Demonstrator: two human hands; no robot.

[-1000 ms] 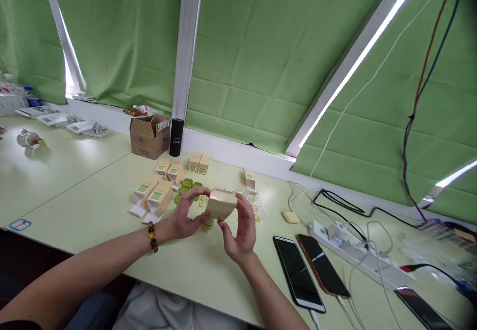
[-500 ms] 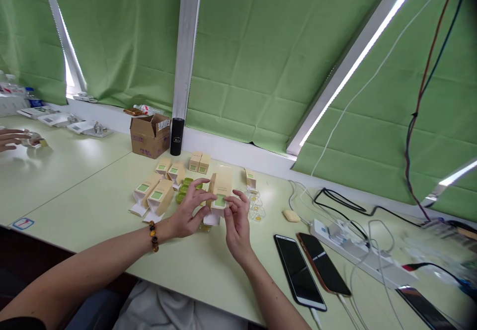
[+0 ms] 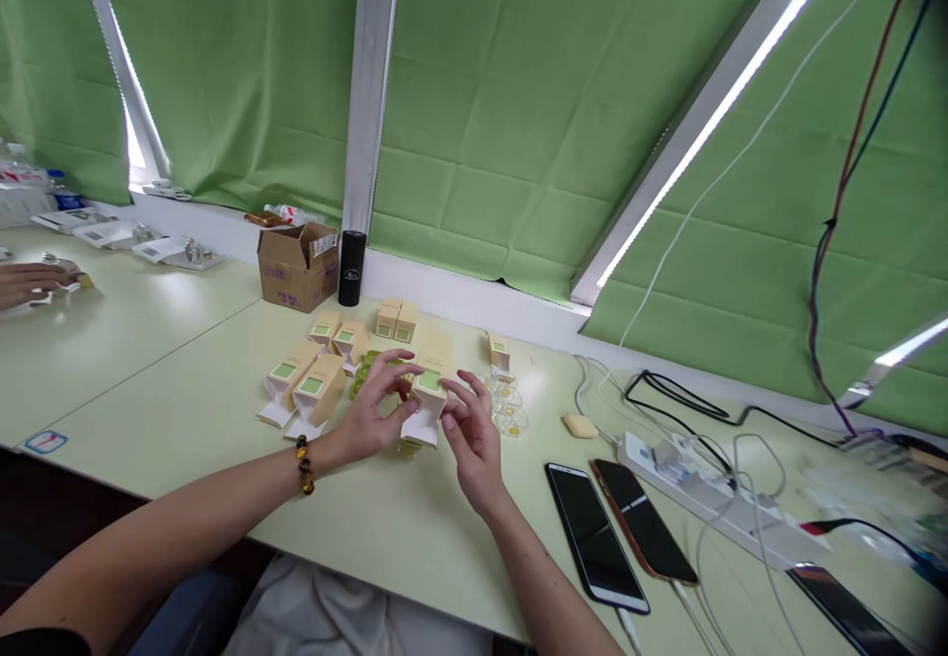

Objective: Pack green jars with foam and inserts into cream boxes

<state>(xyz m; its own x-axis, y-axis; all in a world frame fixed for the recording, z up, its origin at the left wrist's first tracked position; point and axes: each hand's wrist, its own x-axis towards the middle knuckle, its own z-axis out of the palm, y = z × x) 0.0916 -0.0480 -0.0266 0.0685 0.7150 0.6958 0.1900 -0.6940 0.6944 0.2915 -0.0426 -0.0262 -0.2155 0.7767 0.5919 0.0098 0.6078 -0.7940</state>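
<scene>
A small cream cardboard box [image 3: 431,380] with a green label stands between my hands, its white bottom flap hanging open toward me. My left hand [image 3: 376,407] has its fingers and thumb at the box's left side. At the right side, the bent fingers of my right hand [image 3: 474,439] rest on it, the index finger lifted. Green plastic pieces [image 3: 360,377] lie partly hidden behind my left hand. Similar cream boxes [image 3: 320,386] with open flaps lie to the left. Small clear pieces with yellow centres [image 3: 511,409] sit right of my right hand.
Farther back are two closed cream boxes [image 3: 396,320], a brown carton [image 3: 297,269] and a black cylinder [image 3: 352,269]. Two phones [image 3: 596,537], a power strip [image 3: 711,498] and loose cables lie to the right. Another person's hand [image 3: 34,284] is at the far left.
The box has tilted between my hands, and its white flap now shows more fully toward me. My right fingers have loosened and spread somewhat. The other person's hand has shifted slightly.
</scene>
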